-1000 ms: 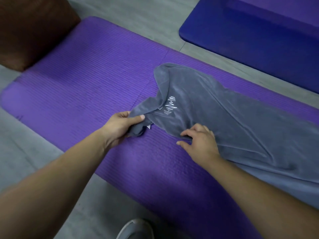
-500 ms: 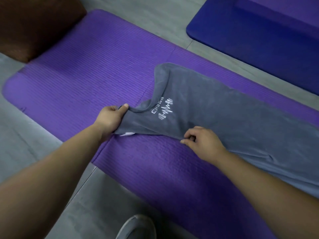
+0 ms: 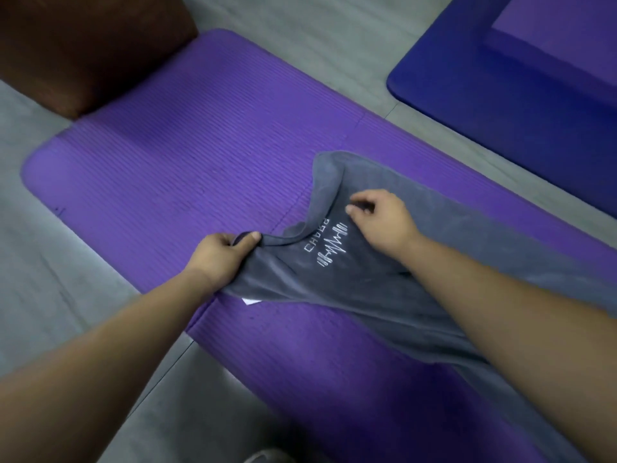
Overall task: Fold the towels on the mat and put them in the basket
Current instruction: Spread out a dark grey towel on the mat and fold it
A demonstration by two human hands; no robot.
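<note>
Left hand (image 3: 222, 259) fingers (image 3: 252, 236) clench corner of grey terry towel (image 3: 467, 248), tensioning toward 9 o'clock for flattening; right hand (image 3: 380, 225) fingers (image 3: 359, 199) curled on cloth, pinch unclear.

Open purple mat (image 3: 187, 168) L of towel (image 3: 417, 289), brown block (image 3: 83, 45) at far-L corner, blue mat (image 3: 494, 95) far R

A single wide-angle camera on the person's head looks forward and steeply down from close above the purple mat (image 3: 200, 155), which runs from ten o'clock to four o'clock; a blue mat (image 3: 500, 95) fills the one o'clock corner.
</note>
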